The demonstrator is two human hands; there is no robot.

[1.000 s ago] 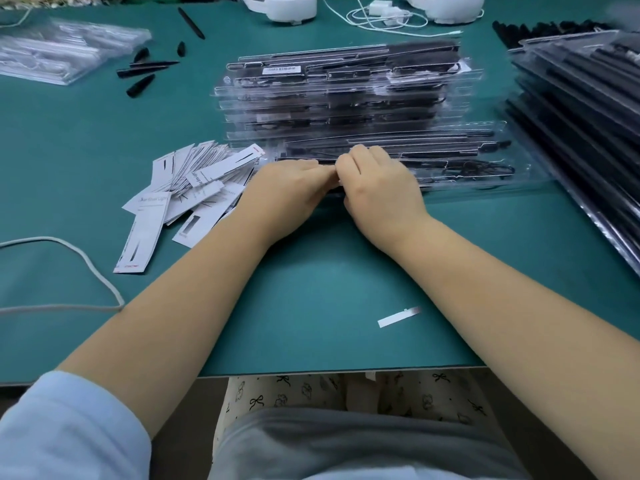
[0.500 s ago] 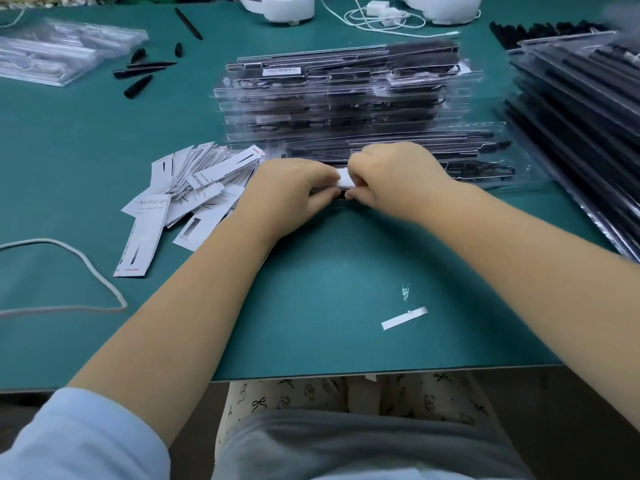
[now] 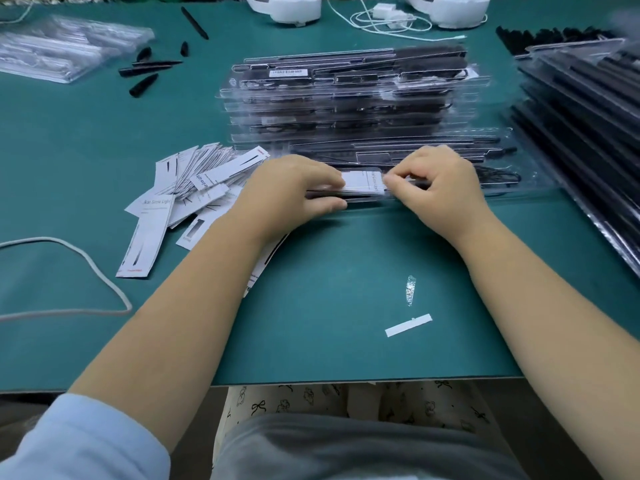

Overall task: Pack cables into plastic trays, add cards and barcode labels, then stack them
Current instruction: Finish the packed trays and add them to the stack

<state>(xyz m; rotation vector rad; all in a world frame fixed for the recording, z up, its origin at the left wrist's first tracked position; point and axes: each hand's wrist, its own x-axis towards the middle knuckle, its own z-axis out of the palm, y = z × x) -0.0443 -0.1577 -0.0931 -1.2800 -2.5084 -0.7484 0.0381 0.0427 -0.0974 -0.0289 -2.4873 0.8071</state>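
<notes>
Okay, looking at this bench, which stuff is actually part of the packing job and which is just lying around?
Part of the job:
- tray being packed
- white card, held by left hand and right hand
- pile of cards
- stack of packed trays

Lying about:
- grey cord
- white paper strip
- white charger cable

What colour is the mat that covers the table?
The mat is plain teal green, seen best in the head view, the only one.

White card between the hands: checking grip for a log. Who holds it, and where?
Both: left hand holds the white card at its left end, right hand pinches its right end.
</notes>
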